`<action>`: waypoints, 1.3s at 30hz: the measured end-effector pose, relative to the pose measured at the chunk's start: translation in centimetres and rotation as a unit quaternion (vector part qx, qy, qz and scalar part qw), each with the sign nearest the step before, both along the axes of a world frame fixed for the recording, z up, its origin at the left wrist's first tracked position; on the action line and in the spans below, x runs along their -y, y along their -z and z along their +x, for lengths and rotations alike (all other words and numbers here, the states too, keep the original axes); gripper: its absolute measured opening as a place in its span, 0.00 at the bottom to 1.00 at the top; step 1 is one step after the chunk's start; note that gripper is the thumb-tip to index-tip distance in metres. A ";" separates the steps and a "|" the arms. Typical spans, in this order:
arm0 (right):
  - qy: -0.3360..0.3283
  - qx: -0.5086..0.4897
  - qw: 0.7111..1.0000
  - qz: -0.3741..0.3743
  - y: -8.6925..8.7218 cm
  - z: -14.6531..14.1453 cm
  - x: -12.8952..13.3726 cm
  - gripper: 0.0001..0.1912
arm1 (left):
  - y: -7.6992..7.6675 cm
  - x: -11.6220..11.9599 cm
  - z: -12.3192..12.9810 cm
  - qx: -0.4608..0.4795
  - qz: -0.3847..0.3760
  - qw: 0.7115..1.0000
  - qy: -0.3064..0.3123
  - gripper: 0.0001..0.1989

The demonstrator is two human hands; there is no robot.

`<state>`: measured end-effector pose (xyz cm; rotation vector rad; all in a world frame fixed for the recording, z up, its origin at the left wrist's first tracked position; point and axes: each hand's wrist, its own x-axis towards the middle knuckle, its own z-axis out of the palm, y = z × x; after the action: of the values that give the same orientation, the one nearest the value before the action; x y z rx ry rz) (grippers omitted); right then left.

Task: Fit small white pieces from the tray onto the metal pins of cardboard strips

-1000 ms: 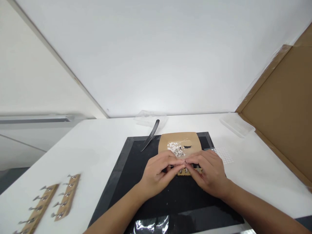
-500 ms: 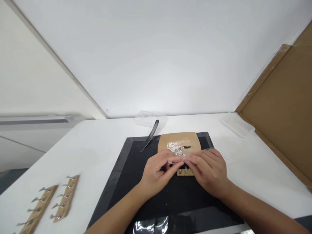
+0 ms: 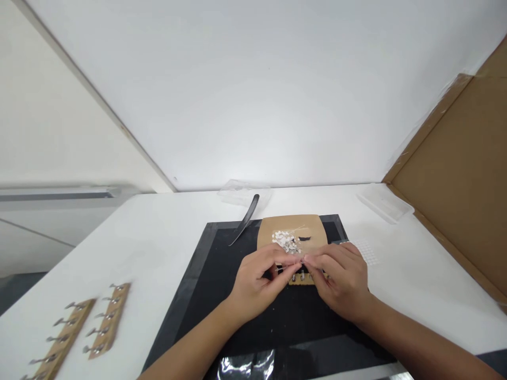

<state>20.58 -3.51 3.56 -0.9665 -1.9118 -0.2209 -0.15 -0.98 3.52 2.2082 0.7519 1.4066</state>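
My left hand (image 3: 263, 274) and my right hand (image 3: 340, 277) meet fingertip to fingertip over the black mat (image 3: 277, 327). Both are closed in a pinch; what lies between the fingertips is too small to make out, though a thin pale strand shows by the left fingers. Just beyond the hands, small white pieces (image 3: 284, 240) lie in a pile on a tan sheet (image 3: 273, 224), with a small black piece (image 3: 304, 238) beside them. Partly hidden below the fingertips is a tan strip with metal clips (image 3: 301, 279).
Black curved tweezers (image 3: 246, 219) rest on the mat's back left, near a clear plastic bag (image 3: 241, 192). Two wooden strips with metal clips (image 3: 111, 319) (image 3: 65, 340) lie at left. A clear tray (image 3: 385, 203) and a sheet of white dots (image 3: 366, 250) are at right, beside cardboard (image 3: 459, 184).
The fingertips have shifted very slightly, and the right fingers are bent a little more. The view has moved a touch. Everything else stays as it was.
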 end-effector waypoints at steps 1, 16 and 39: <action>0.006 0.007 1.000 0.001 0.0 0.0 0.0 0.07 | 0.0 0.0 0.0 0.000 0.003 1.000 0.003 0.05; -0.167 0.062 0.983 -0.041 0.2 0.8 -0.2 0.03 | -0.1 0.0 -1.0 0.069 -0.037 0.975 0.208 0.21; -0.248 -0.137 0.924 -0.256 -0.4 1.2 -0.1 0.10 | -0.1 -0.6 -1.1 0.089 -0.211 0.952 0.202 0.07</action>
<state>21.79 -3.37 3.95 -0.7489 -1.9117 0.7074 -1.23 -0.36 3.59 1.7511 0.4490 1.0982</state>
